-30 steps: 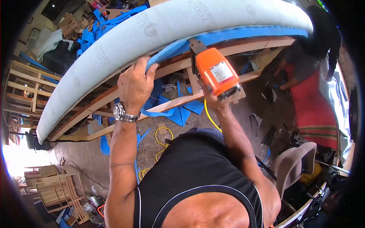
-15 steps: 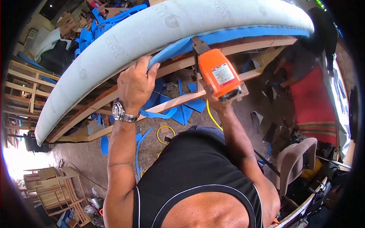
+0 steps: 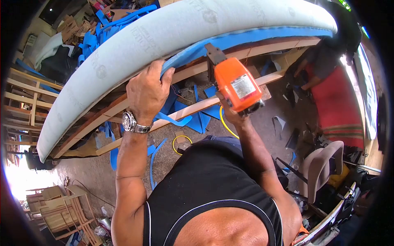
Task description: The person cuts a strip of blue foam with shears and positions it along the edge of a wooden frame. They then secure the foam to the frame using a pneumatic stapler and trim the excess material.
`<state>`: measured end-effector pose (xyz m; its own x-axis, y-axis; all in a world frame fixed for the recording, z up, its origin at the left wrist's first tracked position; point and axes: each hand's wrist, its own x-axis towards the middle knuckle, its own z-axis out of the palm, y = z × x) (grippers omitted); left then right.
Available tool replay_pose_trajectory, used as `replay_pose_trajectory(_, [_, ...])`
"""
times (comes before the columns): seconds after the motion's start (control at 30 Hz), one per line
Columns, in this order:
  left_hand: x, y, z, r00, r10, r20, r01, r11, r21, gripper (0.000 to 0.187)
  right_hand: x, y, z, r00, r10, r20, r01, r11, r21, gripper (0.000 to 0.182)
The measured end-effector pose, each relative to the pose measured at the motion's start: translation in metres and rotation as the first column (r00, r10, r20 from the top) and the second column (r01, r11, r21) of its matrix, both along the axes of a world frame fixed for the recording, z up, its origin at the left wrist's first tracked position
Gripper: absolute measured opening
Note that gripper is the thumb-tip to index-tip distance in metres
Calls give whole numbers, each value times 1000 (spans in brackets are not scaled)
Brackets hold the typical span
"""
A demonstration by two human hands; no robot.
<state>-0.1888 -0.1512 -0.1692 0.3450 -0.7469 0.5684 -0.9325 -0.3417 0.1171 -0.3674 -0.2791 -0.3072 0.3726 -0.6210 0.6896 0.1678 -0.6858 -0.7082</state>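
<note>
While gripping an orange staple gun (image 3: 237,81): right hand (image 3: 233,112), curled closed.
Left hand (image 3: 147,93): pinching edge of blue strip (image 3: 186,54), nearly closed.
Wooden frame (image 3: 271,49): beside blue strip, white padding (image 3: 123,53).

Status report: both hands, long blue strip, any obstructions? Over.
Left hand pinching long blue strip, along curved white-covered panel. Right hand gripping orange staple gun, dark nose over strip, contact unclear. No obstruction visible at nose.

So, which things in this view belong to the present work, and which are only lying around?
Seemingly in use:
Orange tool (right hand)
Blue strip (left hand)
Pale padded piece
Wooden frame

Apparently just lying about:
Blue floor scraps
Beige chair
Slatted wooden rack
</note>
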Motion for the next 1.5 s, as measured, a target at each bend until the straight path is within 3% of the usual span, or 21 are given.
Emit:
replay_pose_trajectory(0.1, [5, 6, 0, 1000, 5, 28, -5, 1000, 18, 24, 17, 9, -13, 993, -71, -99, 62, 994, -85, 25])
replay_pose_trajectory(0.13, [7, 8, -1, 998, -3, 58, 2, 1000, 11, 25, 21, 8, -17, 987, -151, -57, 133, 959, -250, 26])
replay_pose_trajectory(0.17, [10, 6, -1, 996, -9, 91, 10, 1000, -8, 25, 24, 7, -13, 981, -178, -72, 153, 952, -263, 28])
replay_pose_trajectory(0.23, [15, 9, -5, 997, 9, 76, -10, 1000, 22, 25, 25, 13, -4, 996, -91, -12, 91, 994, 57, 23])
replay_pose_trajectory(0.3, [15, 14, 0, 998, 11, 57, -12, 1000, 25, 27, 20, 8, 10, 1000, 14, 10, -15, 993, 114, 31])
replay_pose_trajectory(0.33, [18, 16, -2, 997, 15, 70, -17, 999, 40, 28, 21, 3, 13, 999, 37, -9, -36, 991, 125, 32])
replay_pose_trajectory(0.4, [17, 33, 2, 996, 53, -69, -53, 999, 10, 27, 24, 3, 18, 997, 52, -61, -43, 990, 136, 32])
replay_pose_trajectory(0.47, [16, 59, 9, 970, 202, -134, -182, 972, 147, 27, 25, 5, 19, 993, 67, -100, -49, 984, 171, 33])
replay_pose_trajectory(0.57, [20, 96, 6, 985, 105, -136, -99, 994, 55, 27, 16, 7, 22, 990, 59, -130, -29, 975, 222, 35])
replay_pose_trajectory(0.67, [26, 124, 11, 970, 51, -236, -18, 990, 137, 27, 12, 12, 30, 988, 37, -152, -5, 978, 207, 36])
replay_pose_trajectory(0.83, [67, 157, 4, 983, -93, -160, 108, 990, 87, 28, 11, 39, 15, 969, -75, -235, 127, 968, 215, 38])
replay_pose_trajectory(0.87, [76, 166, 3, 985, -108, -137, 123, 986, 110, 28, 4, 48, -16, 920, -174, -351, 237, 960, 148, 41])
replay_pose_trajectory(0.93, [98, 183, -5, 982, -154, -109, 167, 979, 116, 27, 2, 76, -46, 704, -555, -444, 487, 831, -267, 44])
replay_pose_trajectory(0.97, [108, 189, -5, 979, -188, -79, 195, 977, 90, 27, 2, 97, -42, 514, -785, -345, 557, 612, -562, 45])
replay_pose_trajectory(1.03, [114, 188, -3, 970, -241, -39, 244, 965, 98, 26, -4, 112, -59, 424, -890, -168, 565, 405, -719, 51])
replay_pose_trajectory(1.13, [119, 196, -8, 926, -377, 16, 374, 922, 99, 33, -4, 149, -27, 533, -837, -126, 643, 497, -583, 35])
replay_pose_trajectory(1.2, [112, 192, -17, 897, -441, 18, 435, 891, 131, 36, -9, 160, -32, 668, -710, -221, 640, 700, -316, 29])
replay_pose_trajectory(1.23, [109, 195, -22, 889, -459, 7, 452, 878, 154, 38, -9, 166, -10, 563, -816, -127, 659, 537, -526, 28])
replay_pose_trajectory(1.37, [109, 202, -30, 914, -405, -1, 402, 908, 116, 36, -5, 153, -17, 689, -714, -127, 625, 674, -394, 35])
replay_pose_trajectory(1.43, [115, 202, -22, 946, -323, 28, 316, 939, 136, 35, 0, 140, -15, 717, -692, -80, 610, 679, -410, 37])
replay_pose_trajectory(1.5, [126, 199, -11, 958, -277, 78, 269, 958, 93, 34, 5, 123, -10, 701, -710, -56, 570, 606, -555, 37])
